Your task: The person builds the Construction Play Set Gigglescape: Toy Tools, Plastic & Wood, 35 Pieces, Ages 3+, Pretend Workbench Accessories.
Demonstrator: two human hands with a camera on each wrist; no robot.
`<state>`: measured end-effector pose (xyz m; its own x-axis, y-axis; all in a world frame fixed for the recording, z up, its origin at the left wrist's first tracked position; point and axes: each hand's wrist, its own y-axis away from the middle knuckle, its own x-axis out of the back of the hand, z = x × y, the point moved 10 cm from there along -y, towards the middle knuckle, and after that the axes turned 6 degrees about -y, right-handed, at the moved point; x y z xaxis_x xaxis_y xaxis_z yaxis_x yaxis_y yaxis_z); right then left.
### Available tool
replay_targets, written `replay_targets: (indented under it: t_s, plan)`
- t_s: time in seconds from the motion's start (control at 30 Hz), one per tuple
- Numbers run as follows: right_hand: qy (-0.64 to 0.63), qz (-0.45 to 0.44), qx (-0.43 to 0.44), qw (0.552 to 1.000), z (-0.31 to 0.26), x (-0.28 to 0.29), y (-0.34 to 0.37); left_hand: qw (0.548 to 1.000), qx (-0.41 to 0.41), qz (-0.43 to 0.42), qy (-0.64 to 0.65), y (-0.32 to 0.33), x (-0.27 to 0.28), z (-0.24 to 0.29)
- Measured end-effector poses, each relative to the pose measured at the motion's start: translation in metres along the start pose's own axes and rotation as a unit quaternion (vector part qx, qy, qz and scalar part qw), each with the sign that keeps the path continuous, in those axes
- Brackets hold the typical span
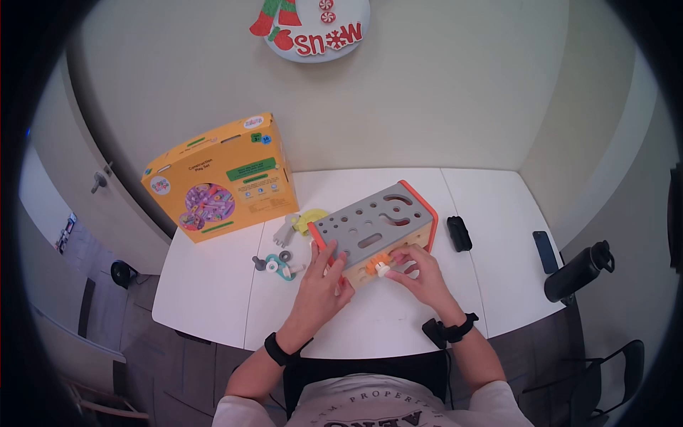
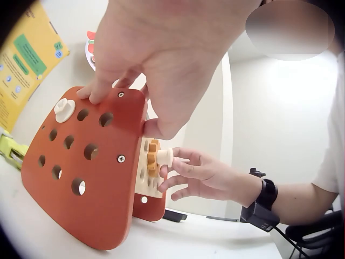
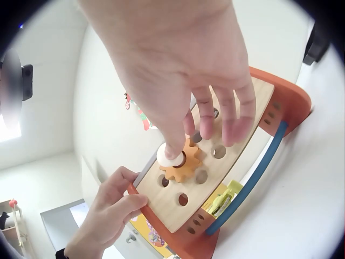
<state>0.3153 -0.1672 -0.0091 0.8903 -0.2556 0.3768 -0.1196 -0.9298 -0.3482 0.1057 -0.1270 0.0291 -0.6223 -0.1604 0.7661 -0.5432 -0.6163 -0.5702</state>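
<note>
A toy workbench with a grey top [image 1: 370, 220], red end panels [image 2: 81, 162] and a light wooden side board [image 3: 226, 156] full of holes stands on the table. Against that board lies an orange gear [image 3: 186, 164]. My right hand [image 1: 421, 279] pinches a white peg [image 3: 168, 155] at the gear; in the left wrist view the peg [image 2: 166, 157] stands out from the gear. Whether it is in a hole is hidden. My left hand [image 1: 324, 288] holds the bench's left end, its fingers over the top edge of the red panel. Another white peg [image 2: 64, 110] sits in that panel.
A yellow box [image 1: 228, 185] stands at the back left. Beside the bench lie teal, grey and white pieces [image 1: 279, 265] and a yellow-green piece [image 1: 313, 217]. To the right are a black case [image 1: 459, 233], a phone [image 1: 545, 252] and a black bottle [image 1: 578, 272].
</note>
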Motion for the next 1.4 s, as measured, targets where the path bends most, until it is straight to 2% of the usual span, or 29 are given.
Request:
replay_targets:
  t_s: [0.2, 0.3, 0.4, 0.43, 0.53, 0.63, 0.73, 0.83, 0.93, 1.03, 1.13, 1.2, 1.27, 1.33, 1.4]
  plan:
    - [-0.015, -0.007, -0.016, 1.000, -0.003, 0.001, 0.002, 1.000, -0.016, -0.017, 0.014, 0.001, 0.005, -0.002]
    - [-0.018, -0.014, 0.000, 1.000, -0.014, 0.012, 0.001, 0.995, 0.006, -0.024, 0.098, 0.002, 0.034, -0.001]
    - [-0.036, 0.006, 0.010, 0.999, -0.025, 0.028, 0.000, 0.984, 0.106, -0.020, 0.140, 0.012, 0.050, -0.049]
    - [-0.036, 0.009, 0.007, 0.999, -0.027, 0.033, 0.000, 0.984, 0.142, -0.024, 0.104, 0.013, 0.058, -0.067]
    - [-0.048, 0.018, 0.007, 0.999, -0.035, 0.037, 0.000, 0.964, 0.215, -0.156, -0.007, 0.030, 0.039, -0.150]
    - [-0.043, 0.007, 0.014, 0.999, -0.039, 0.032, 0.002, 0.965, 0.226, -0.102, -0.089, 0.034, 0.038, -0.195]
    - [-0.039, -0.003, 0.022, 0.999, -0.041, 0.028, 0.004, 0.967, 0.218, -0.070, -0.115, 0.033, 0.033, -0.217]
    - [-0.043, -0.010, 0.022, 0.999, -0.041, 0.028, 0.004, 0.950, 0.251, -0.131, -0.132, 0.044, 0.007, -0.254]
    - [-0.038, -0.006, 0.023, 0.999, -0.041, 0.031, 0.004, 0.947, 0.268, -0.135, -0.116, 0.052, 0.004, -0.270]
    - [-0.040, -0.006, 0.024, 0.999, -0.045, 0.033, 0.004, 0.953, 0.262, -0.121, -0.088, 0.036, 0.036, -0.232]
    - [-0.037, -0.029, 0.020, 0.999, -0.054, 0.026, 0.006, 0.965, 0.206, -0.159, 0.027, 0.011, 0.069, -0.146]
    - [-0.030, -0.058, 0.025, 0.998, -0.062, 0.017, 0.009, 0.965, 0.139, -0.179, 0.133, 0.005, 0.073, -0.091]
    - [-0.047, -0.115, 0.050, 0.991, -0.079, -0.001, 0.015, 0.952, 0.080, -0.205, 0.212, 0.005, 0.070, -0.042]
    - [-0.077, -0.165, 0.067, 0.981, -0.096, -0.019, 0.022, 0.926, 0.059, -0.215, 0.305, 0.007, 0.062, -0.007]
    - [-0.120, -0.206, 0.076, 0.968, -0.112, -0.036, 0.031, 0.907, 0.068, -0.217, 0.355, 0.012, 0.045, 0.007]
